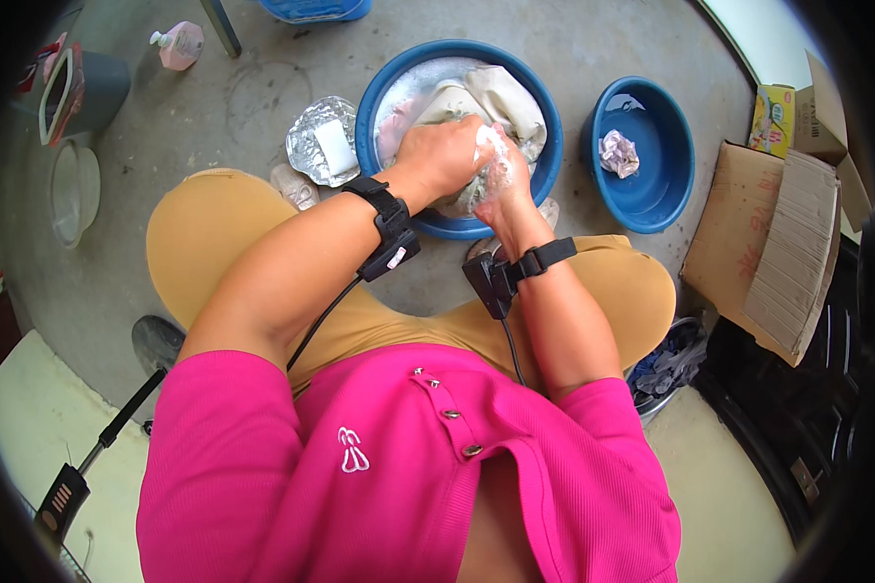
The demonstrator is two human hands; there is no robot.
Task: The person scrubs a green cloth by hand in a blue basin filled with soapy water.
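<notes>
In front of me a round blue basin (362, 121) holds soapy water and a wet off-white cloth (510, 97). Over the middle of the basin my left hand (442, 157) is closed in a fist on a bunched part of the cloth. Pressed up against it, my right hand (504, 180) is closed too, its fingers partly hidden and coated with white suds. Part of the cloth hangs below both hands. Left of the basin, a white bar of soap (336, 148) rests on a clear crinkled dish (306, 136).
At the right stands a smaller blue tub (666, 175) with a crumpled pale cloth (618, 154) in it. Beyond it are cardboard boxes (758, 243). A pink bottle (179, 47) and a grey bucket (102, 95) stand at the far left. Dark clothes (673, 360) fill a container near my right knee.
</notes>
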